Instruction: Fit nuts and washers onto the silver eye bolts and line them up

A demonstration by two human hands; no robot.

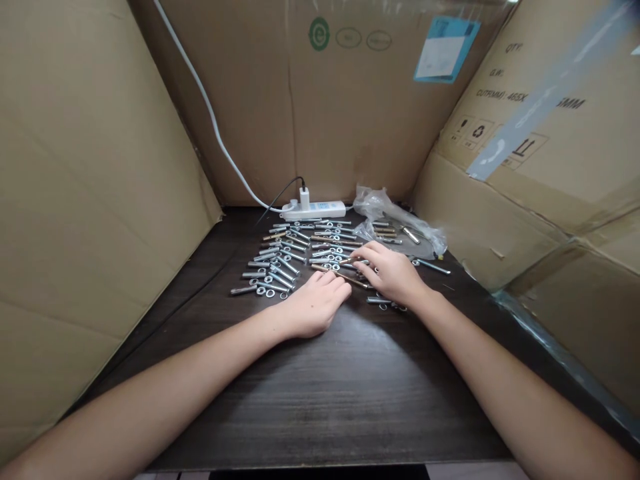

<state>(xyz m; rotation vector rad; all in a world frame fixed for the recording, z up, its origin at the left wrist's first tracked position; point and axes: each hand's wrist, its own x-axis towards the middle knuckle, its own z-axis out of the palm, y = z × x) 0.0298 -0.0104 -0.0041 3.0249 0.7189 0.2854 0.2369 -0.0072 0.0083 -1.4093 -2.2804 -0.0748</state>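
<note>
My left hand rests low over the dark table, its fingers curled together beside a long brass-coloured bolt. Whatever its fingertips grip, if anything, is hidden. Just to the right, my right hand reaches in with bent fingers and thumb close together over the middle group of hardware; what lies between them is too small to make out. Silver bolts, metal sleeves, nuts and washers are laid out in slanted rows on the left. Under my right hand lie another sleeve and a few rings, partly covered.
Cardboard walls enclose the dark wooden table on three sides. At the back lies a white power strip with a plug and cables. A clear plastic bag lies behind my right hand, near a loose bolt.
</note>
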